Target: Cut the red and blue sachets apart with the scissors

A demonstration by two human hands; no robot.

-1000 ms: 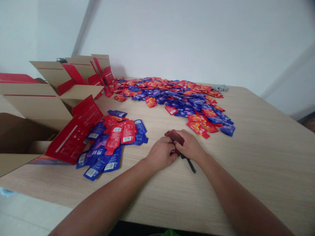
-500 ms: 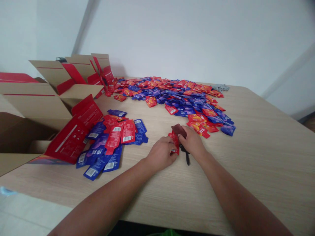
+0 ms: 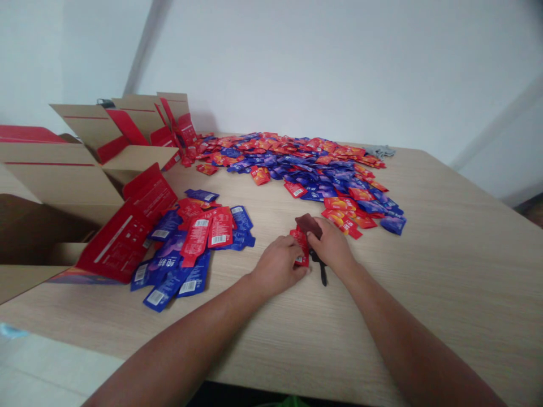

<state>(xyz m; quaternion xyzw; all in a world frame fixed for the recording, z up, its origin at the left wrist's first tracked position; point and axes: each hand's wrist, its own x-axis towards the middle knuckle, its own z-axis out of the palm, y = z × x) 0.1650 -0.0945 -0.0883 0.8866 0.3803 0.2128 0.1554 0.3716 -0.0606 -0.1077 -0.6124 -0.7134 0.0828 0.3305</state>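
My left hand (image 3: 279, 264) rests on the table with its fingers curled over the left edge of a red sachet (image 3: 301, 243). Close beside it, my right hand (image 3: 333, 242) grips a flat, dark reddish-brown piece (image 3: 309, 224) between thumb and fingers, just over the sachet's upper end. Under the right palm lies a black thing with a thin tail (image 3: 323, 275); its kind is hidden by the hand. To the left is a loose heap of red and blue sachets (image 3: 197, 236), several with barcodes facing up.
A long pile of red, orange and blue sachets (image 3: 292, 161) spreads along the back of the wooden table (image 3: 445, 271). Open cardboard boxes with red flaps (image 3: 123, 243) stand at the left. A grey cloth (image 3: 380, 151) lies behind the pile, near the wall.
My left thumb has shifted slightly to the right near the sachet's lower end. My right hand and the piece in it have hardly moved.
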